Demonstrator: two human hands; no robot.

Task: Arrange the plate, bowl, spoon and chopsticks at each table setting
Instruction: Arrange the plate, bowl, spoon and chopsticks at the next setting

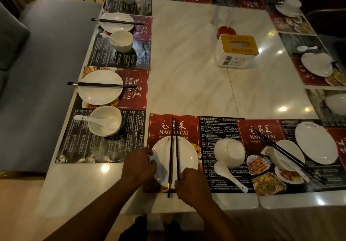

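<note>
A white plate (pixel 187 152) lies on the red-and-black placemat (pixel 162 126) right in front of me. Two black chopsticks (pixel 171 147) lie lengthwise across it, pointing away from me. My left hand (pixel 138 167) grips the plate's left rim. My right hand (pixel 191 186) pinches the near end of the right chopstick. Just right of the plate a white bowl (pixel 229 152) lies tipped on its side, with a white spoon (pixel 227 175) on the mat below it.
Along the left edge are settings with a plate (pixel 99 94), chopsticks across it, and a bowl with spoon (pixel 104 122). To the right, a plate (pixel 316 143) and a bowl stack under chopsticks (pixel 288 154). A tissue box (pixel 236 51) stands mid-table.
</note>
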